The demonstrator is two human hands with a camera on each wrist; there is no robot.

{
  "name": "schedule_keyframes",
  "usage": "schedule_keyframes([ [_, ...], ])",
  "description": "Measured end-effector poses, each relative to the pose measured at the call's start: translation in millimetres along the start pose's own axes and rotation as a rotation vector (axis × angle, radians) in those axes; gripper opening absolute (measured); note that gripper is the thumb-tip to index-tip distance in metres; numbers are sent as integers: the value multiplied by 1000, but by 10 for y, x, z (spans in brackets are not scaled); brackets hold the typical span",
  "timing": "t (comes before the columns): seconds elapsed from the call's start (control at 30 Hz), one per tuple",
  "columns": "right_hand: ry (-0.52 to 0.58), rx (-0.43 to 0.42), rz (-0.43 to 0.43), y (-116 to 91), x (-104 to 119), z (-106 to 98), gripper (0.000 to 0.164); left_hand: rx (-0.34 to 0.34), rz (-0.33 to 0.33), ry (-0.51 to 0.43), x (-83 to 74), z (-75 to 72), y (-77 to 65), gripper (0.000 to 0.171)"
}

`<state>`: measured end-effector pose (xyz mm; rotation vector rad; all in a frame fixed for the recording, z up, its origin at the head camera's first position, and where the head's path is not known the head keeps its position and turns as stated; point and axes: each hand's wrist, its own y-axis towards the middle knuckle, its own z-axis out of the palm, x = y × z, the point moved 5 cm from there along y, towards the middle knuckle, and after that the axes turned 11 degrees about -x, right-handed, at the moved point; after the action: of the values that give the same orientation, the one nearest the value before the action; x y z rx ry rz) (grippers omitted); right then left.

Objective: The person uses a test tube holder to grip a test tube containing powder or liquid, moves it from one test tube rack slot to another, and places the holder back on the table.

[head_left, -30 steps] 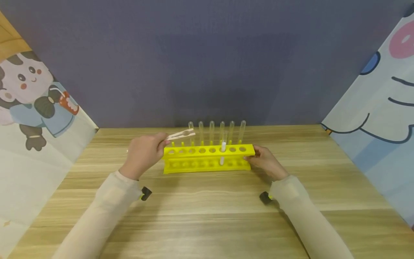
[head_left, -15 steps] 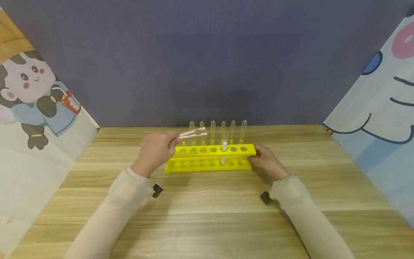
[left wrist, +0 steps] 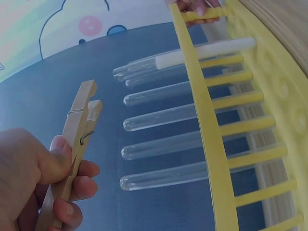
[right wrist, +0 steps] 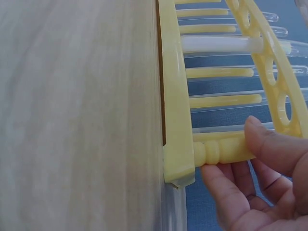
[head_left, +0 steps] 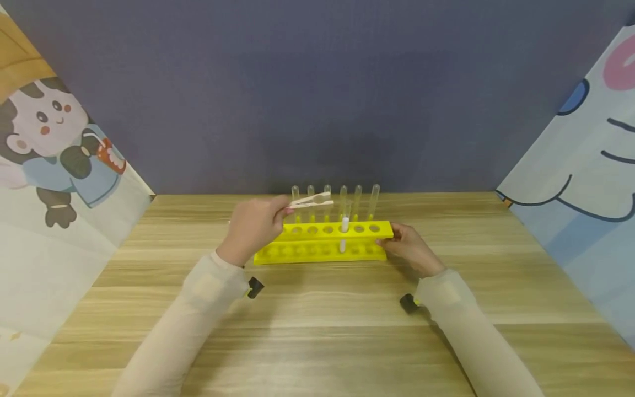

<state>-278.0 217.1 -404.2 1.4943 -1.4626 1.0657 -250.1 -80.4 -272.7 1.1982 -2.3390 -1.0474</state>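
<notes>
A yellow test tube rack (head_left: 317, 238) stands upright on the table. In one of its holes is a clear test tube (head_left: 345, 225) with white contents. Several bare tubes (head_left: 374, 201) sit upside down on the pegs along the back. My left hand (head_left: 253, 229) grips a wooden test tube clamp (head_left: 312, 200) above the rack's left half, tips pointing right toward the filled tube. In the left wrist view, nothing is between the tips of the clamp (left wrist: 77, 130). My right hand (head_left: 412, 248) pinches the rack's right end post (right wrist: 226, 149) between thumb and fingers.
The wood-grain table (head_left: 317, 331) stretches in front of the rack. Close behind the tubes rises a dark blue panel (head_left: 317, 110). Cartoon-printed side panels (head_left: 64, 149) flank the table.
My left hand has carried the test tube clamp to the right along the rack, closer to the filled tube. The right hand stays at the rack's right end.
</notes>
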Motion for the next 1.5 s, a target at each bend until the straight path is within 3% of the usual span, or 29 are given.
schedule_keyframes([
  [0.53, -2, -6, -8, 16, -9, -2, 39, 43, -3, 28, -143, 130, 116, 14],
  [1.2, -12, -9, -20, -4, 2, 0, 36, 9, 2, 24, -230, 242, 203, 21],
  [1.5, 5, -4, -27, 7, 6, 2, 34, 37, 5, 22, -249, 294, 245, 21],
])
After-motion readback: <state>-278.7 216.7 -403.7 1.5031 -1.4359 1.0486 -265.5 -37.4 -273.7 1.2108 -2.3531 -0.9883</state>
